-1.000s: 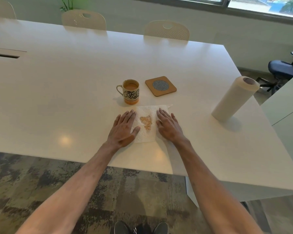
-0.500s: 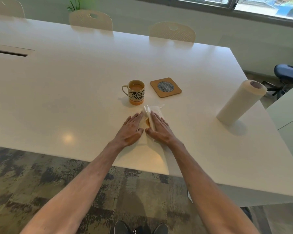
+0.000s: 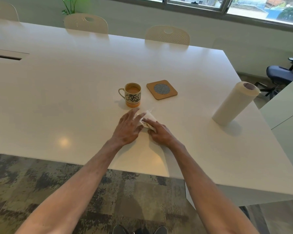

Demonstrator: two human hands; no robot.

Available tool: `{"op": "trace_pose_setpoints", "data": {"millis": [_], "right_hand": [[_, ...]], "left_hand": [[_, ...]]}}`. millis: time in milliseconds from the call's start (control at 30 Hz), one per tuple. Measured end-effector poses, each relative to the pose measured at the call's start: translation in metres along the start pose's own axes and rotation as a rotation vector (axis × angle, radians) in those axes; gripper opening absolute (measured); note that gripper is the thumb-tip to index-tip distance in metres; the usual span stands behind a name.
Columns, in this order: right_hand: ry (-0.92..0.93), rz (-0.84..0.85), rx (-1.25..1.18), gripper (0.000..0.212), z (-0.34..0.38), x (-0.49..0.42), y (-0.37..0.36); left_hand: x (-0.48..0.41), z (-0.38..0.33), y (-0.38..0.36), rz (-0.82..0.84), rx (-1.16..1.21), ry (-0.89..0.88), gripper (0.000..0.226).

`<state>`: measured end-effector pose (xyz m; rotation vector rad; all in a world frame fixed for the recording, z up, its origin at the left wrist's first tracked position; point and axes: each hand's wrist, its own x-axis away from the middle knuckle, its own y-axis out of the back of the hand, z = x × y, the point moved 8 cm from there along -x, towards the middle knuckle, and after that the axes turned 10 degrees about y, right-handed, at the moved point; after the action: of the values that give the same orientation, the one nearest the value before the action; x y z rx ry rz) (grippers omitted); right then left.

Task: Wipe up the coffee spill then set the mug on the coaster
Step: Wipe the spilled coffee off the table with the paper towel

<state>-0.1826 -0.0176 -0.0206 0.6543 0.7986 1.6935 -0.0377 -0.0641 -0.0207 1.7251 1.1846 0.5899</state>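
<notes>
A mug [image 3: 132, 95] with black lettering and an orange base stands on the white table [image 3: 74, 92], full of milky coffee. To its right lies a square cork coaster [image 3: 161, 89] with a grey mesh centre. Just in front of the mug a white paper towel [image 3: 148, 119] is bunched into a small wad. My left hand [image 3: 128, 128] presses against its left side with fingers spread. My right hand [image 3: 160, 134] grips its right side, fingers curled around the wad. The coffee stain is hidden inside the folded paper.
A roll of paper towels [image 3: 235, 103] stands upright near the table's right edge. Cream chairs [image 3: 167, 35] line the far side. A dark office chair [image 3: 282, 75] sits beyond the right end, beside a second white surface [image 3: 287, 105].
The paper towel lay flat with a brown stain between my hands; both hands pushed inward and gathered it into a small wad. The stain no longer shows.
</notes>
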Motion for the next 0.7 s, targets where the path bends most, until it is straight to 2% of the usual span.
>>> {"op": "trace_pose_setpoints", "data": {"millis": [133,233,300,400,467,600,700], "right_hand": [[0.004,0.039,0.091,0.070,-0.005,0.001,0.015],[-0.071,-0.067,0.170,0.071,-0.008,0.005,0.031],[-0.104,-0.063,0.181,0.077,-0.006,0.007,0.029],[-0.118,0.000,0.011,0.085,0.001,0.005,0.010],[-0.126,-0.036,-0.059,0.084,0.004,0.003,-0.002],[-0.075,-0.071,0.025,0.074,0.008,0.001,-0.023],[-0.063,-0.095,0.089,0.066,0.009,0.000,-0.027]], "left_hand": [[-0.002,0.002,-0.007,0.095,-0.021,-0.034,0.056],[-0.002,0.001,-0.002,0.031,-0.018,-0.032,0.045],[-0.003,-0.001,0.002,-0.027,-0.026,-0.036,0.038],[-0.004,-0.007,0.006,-0.089,-0.043,-0.026,0.035],[-0.004,-0.010,0.007,-0.125,-0.032,-0.011,0.042],[-0.002,-0.002,0.015,-0.098,0.135,0.045,0.074],[-0.002,0.020,0.022,-0.091,0.247,0.096,0.069]]}}
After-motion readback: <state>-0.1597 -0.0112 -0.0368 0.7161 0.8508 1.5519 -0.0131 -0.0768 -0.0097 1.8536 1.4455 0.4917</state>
